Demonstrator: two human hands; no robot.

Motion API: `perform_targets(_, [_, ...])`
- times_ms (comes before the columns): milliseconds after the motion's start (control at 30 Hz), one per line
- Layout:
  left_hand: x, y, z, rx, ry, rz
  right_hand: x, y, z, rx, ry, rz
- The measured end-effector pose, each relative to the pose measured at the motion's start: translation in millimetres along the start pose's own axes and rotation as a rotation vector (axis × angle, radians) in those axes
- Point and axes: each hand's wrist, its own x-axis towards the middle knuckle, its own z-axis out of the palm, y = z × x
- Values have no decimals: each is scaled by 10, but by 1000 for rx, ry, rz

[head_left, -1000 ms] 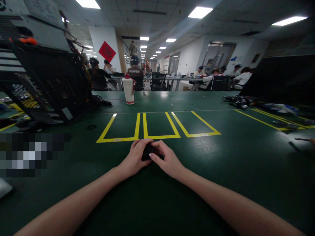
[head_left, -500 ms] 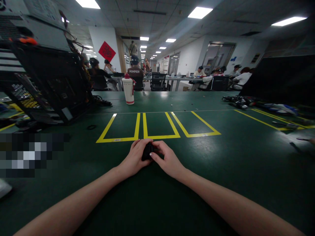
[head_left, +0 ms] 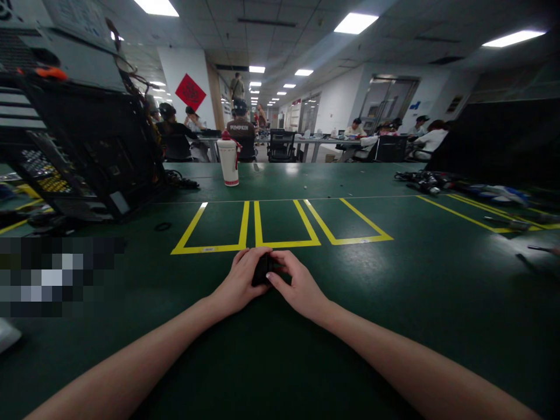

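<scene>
Both my hands rest together on the green table (head_left: 394,291), just in front of the middle yellow-taped box (head_left: 284,224). Between them is a small black object (head_left: 261,271), mostly hidden by my fingers. My left hand (head_left: 238,281) curls round its left side. My right hand (head_left: 296,283) grips its right side, thumb on top. Both forearms lie stretched across the table toward me.
A white bottle with a red cap (head_left: 228,158) stands beyond the taped boxes. Dark equipment (head_left: 87,146) fills the left side, with a small black ring (head_left: 162,226) near it. Cables and tools (head_left: 422,181) lie at the right. People sit at far tables.
</scene>
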Motion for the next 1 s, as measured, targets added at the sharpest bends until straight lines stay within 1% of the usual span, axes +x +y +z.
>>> perform_targets(100, [-1,7,-10,-3,-6,-9,-2,-2,-3,-14,-10,5])
perform_targets(267, [-2,44,-50,-2,-32,-12,-9,-24,-20,28,-39,-10])
perform_targets(433, [1,40,-26,4,-6,0,-4,-5,-12,17,-15,-25])
perform_targets(633, [6,20,0,10,5,1,13,64,28,18,17,1])
perform_targets(733, [2,21,-7,2,-5,-8,15,50,21,-3,3,7])
perform_targets(867, [-1,32,-21,2,-4,5,12,16,3,31,-15,-12])
perform_targets(1000, [6,47,-32,1,-6,11,8,5,-2,28,8,-36])
